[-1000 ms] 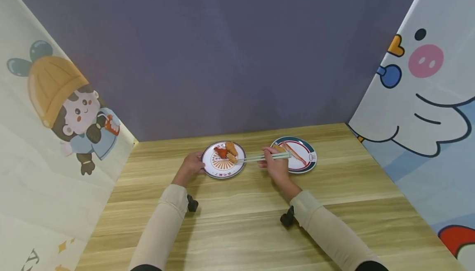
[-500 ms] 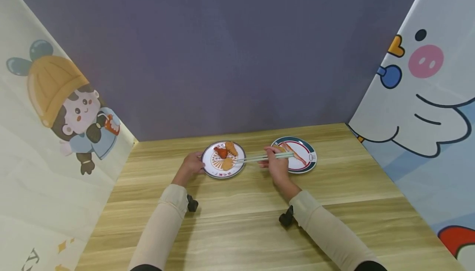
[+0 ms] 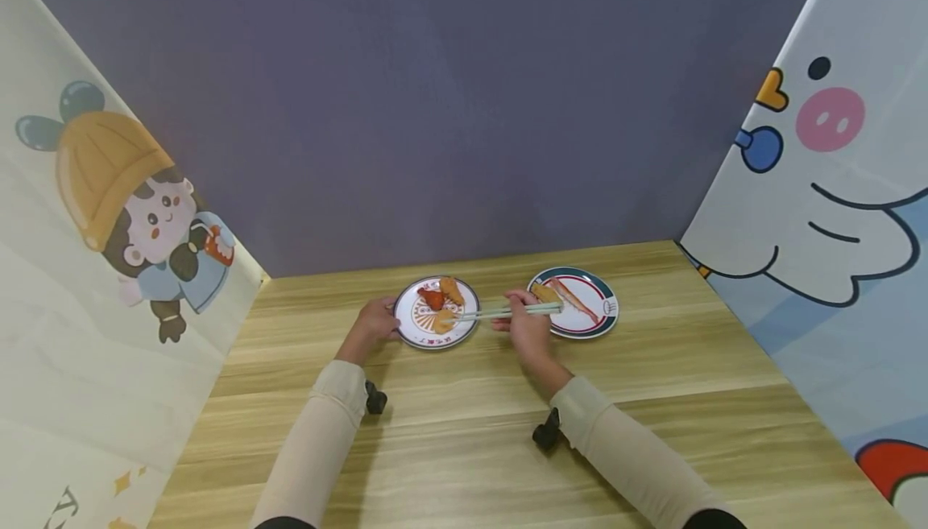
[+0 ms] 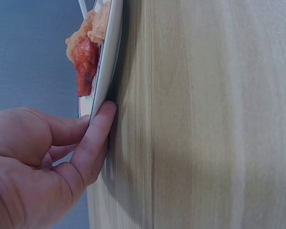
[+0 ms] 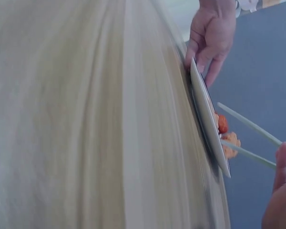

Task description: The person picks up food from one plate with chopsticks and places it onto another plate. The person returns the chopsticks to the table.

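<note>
In the head view, my left hand (image 3: 375, 320) pinches the rim of the left white plate (image 3: 412, 324); the left wrist view shows the thumb above and fingers beneath. On that plate lie a reddish drumstick-shaped piece (image 3: 431, 298) and two golden fried pieces, one farther back (image 3: 451, 290), one nearer the front (image 3: 444, 320). My right hand (image 3: 532, 334) holds a pair of pale green chopsticks (image 3: 487, 314). Their tips reach over the plate by the front fried piece. Seen from the right wrist, the chopsticks (image 5: 252, 125) stand spread apart. Whether the tips touch food is unclear.
Beyond the right hand stands a second plate (image 3: 607, 303) with a dark green rim. It bears a long pinkish strip (image 3: 576, 301) and a golden-brown piece (image 3: 544, 293). A grey wall (image 3: 464, 110) rises behind the wooden table (image 3: 449, 448); printed cartoon panels flank both sides.
The front fried piece, earlier at the chopstick tips near the other golden piece, has shifted toward the plate's front. My right hand has since moved left. The left hand keeps its place.
</note>
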Demonstrator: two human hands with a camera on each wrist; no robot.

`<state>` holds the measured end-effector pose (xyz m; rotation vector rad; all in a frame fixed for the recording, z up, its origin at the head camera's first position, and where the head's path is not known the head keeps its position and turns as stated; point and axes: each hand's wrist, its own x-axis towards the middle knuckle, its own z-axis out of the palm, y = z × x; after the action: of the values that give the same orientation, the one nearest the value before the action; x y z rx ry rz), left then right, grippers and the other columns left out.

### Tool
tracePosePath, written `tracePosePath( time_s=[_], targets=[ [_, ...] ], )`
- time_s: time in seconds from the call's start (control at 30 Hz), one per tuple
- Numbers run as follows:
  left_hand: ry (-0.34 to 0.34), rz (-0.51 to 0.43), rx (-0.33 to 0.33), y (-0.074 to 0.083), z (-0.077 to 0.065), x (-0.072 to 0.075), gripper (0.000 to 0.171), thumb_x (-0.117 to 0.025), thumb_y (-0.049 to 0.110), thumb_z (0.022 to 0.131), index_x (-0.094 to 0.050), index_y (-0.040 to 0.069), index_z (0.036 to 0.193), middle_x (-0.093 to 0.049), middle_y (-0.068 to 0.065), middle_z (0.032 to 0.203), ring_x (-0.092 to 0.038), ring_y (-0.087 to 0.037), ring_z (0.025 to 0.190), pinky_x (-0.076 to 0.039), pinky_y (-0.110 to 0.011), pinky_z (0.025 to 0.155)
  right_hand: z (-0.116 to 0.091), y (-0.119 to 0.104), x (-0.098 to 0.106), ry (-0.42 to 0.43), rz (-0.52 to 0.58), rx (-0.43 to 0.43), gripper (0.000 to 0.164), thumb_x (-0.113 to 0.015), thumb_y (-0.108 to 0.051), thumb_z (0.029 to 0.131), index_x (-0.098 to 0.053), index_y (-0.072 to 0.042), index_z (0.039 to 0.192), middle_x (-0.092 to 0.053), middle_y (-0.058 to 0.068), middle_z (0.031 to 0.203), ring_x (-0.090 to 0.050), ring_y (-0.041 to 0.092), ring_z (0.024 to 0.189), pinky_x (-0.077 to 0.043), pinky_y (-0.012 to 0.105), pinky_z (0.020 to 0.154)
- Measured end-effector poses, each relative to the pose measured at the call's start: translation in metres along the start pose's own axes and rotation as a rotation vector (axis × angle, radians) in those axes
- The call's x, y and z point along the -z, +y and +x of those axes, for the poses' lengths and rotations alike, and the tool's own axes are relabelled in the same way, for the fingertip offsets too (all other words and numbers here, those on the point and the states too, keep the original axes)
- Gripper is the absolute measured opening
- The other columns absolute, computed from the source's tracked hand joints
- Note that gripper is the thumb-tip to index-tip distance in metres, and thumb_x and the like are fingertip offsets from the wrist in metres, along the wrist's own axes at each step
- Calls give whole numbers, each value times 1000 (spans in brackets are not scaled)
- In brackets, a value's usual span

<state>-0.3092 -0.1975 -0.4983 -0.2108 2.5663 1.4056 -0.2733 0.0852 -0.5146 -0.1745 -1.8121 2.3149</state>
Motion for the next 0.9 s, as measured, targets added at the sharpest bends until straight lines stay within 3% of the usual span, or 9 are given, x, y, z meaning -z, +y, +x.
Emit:
tracePosePath(
  time_s=[0.27, 0.5, 0.63, 0.8, 0.9],
  targets=[
    [3, 12, -9, -1, 1, 0, 64, -57, -14, 84, -47, -7, 147, -62, -35, 125, -64, -19, 77, -64, -28, 67, -11, 1, -14, -1, -17, 36, 25, -50, -10, 103, -66, 6, 115, -60, 23, 92, -68, 15, 54, -65, 38, 58],
    [-1, 21, -24, -4, 4, -2, 64, -58, -14, 83, -48, -7, 146, -64, -34, 123, -63, -18, 77, -63, -27, 65, -13, 6, -16, -9, -76, 76, 27, -51, -10, 102, -68, 6, 113, -60, 38, 100, -67, 11, 51, -64, 46, 58],
    [12, 6, -26, -5, 5, -2, 65, -57, -15, 83, -48, -7, 146, -64, -34, 121, -62, -17, 73, -62, -25, 62, -10, 2, -16, -9, -83, 103, 27, -51, -10, 101, -70, 6, 112, -62, 40, 98, -68, 12, 51, -64, 44, 58],
    [11, 2, -14, -5, 5, -2, 65, -56, -15, 84, -47, -6, 147, -63, -33, 125, -62, -16, 75, -62, -25, 63, -8, -3, -15, 1, -72, 92, 26, -54, -9, 100, -71, 6, 112, -66, 30, 87, -69, 15, 52, -64, 41, 57],
    [8, 8, -15, -4, 5, -2, 65, -56, -15, 84, -47, -6, 147, -63, -33, 125, -62, -16, 75, -62, -25, 63, -7, -5, -13, 4, -74, 80, 26, -53, -9, 101, -71, 5, 114, -67, 33, 89, -69, 14, 52, -65, 39, 57]
  ],
)
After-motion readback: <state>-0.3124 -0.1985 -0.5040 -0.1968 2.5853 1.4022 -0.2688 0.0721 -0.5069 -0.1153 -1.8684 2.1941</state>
